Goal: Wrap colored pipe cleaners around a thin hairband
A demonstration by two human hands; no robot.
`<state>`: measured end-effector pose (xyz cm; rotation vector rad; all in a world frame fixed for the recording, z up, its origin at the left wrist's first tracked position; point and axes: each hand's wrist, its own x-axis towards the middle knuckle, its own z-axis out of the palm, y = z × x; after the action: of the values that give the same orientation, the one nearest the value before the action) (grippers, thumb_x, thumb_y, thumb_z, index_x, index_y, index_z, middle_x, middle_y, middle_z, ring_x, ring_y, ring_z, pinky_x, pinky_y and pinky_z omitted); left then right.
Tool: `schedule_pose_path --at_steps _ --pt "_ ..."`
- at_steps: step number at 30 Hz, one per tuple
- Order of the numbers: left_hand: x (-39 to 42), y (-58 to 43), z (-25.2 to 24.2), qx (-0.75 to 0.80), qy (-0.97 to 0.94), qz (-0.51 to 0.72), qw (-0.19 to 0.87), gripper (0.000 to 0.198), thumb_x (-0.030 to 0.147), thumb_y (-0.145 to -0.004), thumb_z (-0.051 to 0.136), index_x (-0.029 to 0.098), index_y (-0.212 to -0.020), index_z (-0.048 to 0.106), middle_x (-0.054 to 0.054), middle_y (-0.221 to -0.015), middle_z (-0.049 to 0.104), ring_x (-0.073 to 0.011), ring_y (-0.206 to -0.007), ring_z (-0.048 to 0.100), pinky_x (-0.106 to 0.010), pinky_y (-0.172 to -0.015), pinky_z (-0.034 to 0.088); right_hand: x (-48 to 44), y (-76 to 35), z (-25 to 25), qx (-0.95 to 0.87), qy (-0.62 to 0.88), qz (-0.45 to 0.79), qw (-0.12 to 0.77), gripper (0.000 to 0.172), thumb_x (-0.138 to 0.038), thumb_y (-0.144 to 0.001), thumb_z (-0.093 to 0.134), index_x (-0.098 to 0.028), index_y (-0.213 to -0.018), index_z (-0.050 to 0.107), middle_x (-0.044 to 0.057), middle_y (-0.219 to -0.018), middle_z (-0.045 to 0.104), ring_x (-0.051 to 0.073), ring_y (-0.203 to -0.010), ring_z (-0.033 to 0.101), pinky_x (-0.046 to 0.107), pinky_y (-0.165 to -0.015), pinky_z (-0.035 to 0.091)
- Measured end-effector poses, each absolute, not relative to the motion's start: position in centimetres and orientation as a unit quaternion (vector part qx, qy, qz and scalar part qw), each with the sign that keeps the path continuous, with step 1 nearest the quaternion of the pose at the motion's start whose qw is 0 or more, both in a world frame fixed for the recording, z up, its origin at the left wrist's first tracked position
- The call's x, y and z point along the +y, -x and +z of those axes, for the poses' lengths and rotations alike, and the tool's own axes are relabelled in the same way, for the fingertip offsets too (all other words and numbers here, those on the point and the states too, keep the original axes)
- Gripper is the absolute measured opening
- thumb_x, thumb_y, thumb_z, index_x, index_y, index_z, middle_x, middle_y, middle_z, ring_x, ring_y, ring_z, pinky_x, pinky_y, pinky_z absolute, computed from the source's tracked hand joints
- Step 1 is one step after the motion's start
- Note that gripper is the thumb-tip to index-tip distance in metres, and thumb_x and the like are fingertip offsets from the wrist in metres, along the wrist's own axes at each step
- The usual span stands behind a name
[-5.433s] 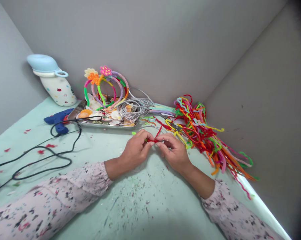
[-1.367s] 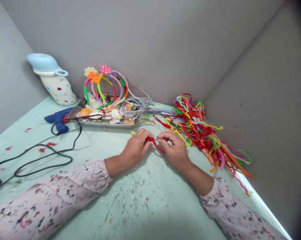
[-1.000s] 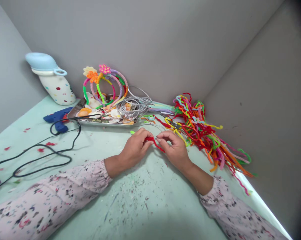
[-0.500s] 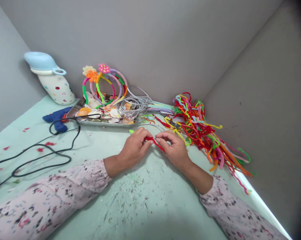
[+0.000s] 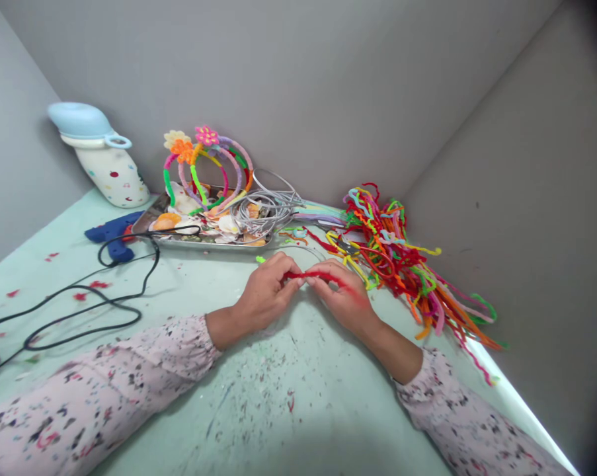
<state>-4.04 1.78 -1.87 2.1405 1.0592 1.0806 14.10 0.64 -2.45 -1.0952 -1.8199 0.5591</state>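
A red pipe cleaner [image 5: 322, 274] runs between my two hands above the middle of the table. My left hand [image 5: 264, 294] pinches it between thumb and fingers. My right hand [image 5: 346, 305] is closed on it too, thumb against the fingertips close to the left ones. The free end is blurred and lies across the back of my right hand. Just behind the hands a thin grey wire [image 5: 305, 248] curves over the table; whether it reaches into my fingers is hidden.
A metal tray [image 5: 213, 246] holds flower-like pieces, fuzzy colourful headbands [image 5: 194, 178] and a coil of grey wire [image 5: 268, 210]. Right of it lies a heap of pipe cleaners [image 5: 392, 251]. Leftward are a blue glue gun [image 5: 114, 233], its black cord [image 5: 114, 304] and a white bottle [image 5: 112, 175].
The red pipe cleaner's free end has swung from below the fingers, pointing down right, up over my right hand. Both hands have stayed nearly in place.
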Motion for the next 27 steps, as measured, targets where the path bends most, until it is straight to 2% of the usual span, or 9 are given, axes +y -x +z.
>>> schedule_pose_path --at_steps 9,14,18,27 --pt "1.76 3.87 -1.82 0.4 -0.791 0.387 0.253 0.007 0.02 -0.085 0.053 0.017 -0.08 0.056 0.0 -0.077 0.053 -0.0138 -0.072 0.048 -0.026 -0.065 0.038 0.27 -13.99 -2.21 -0.761 0.421 0.189 0.455 0.016 -0.027 -0.083 0.064 -0.023 -0.098 0.066 0.003 -0.093 0.064 0.017 -0.085 0.06 0.03 -0.075 0.05" --pt "1.67 3.84 -1.8 0.401 -0.799 0.368 0.254 0.005 0.02 -0.084 0.054 0.016 -0.083 0.056 -0.001 -0.079 0.054 -0.0135 -0.071 0.049 -0.025 -0.061 0.038 0.11 -13.47 -1.96 -0.747 0.441 0.175 0.465 0.006 -0.024 -0.085 0.061 -0.023 -0.087 0.067 0.003 -0.086 0.064 0.016 -0.082 0.06 0.03 -0.075 0.05" --pt "1.59 3.79 -1.69 0.402 -0.803 0.357 0.259 0.006 0.019 -0.084 0.053 0.016 -0.087 0.057 -0.002 -0.082 0.054 -0.0134 -0.072 0.05 -0.024 -0.06 0.037 0.07 -13.34 -1.91 -0.73 0.474 0.162 0.466 0.009 -0.024 -0.085 0.059 -0.021 -0.079 0.065 0.002 -0.08 0.062 0.014 -0.074 0.057 0.027 -0.07 0.049" --pt "1.62 3.78 -1.69 0.407 -0.801 0.356 0.256 0.007 0.018 -0.084 0.051 0.015 -0.081 0.057 -0.001 -0.076 0.054 -0.013 -0.07 0.049 -0.025 -0.062 0.038 0.07 -13.4 -2.14 -0.719 0.503 0.17 0.448 0.011 -0.024 -0.084 0.059 -0.02 -0.077 0.066 0.0 -0.072 0.066 0.013 -0.064 0.057 0.026 -0.065 0.047"
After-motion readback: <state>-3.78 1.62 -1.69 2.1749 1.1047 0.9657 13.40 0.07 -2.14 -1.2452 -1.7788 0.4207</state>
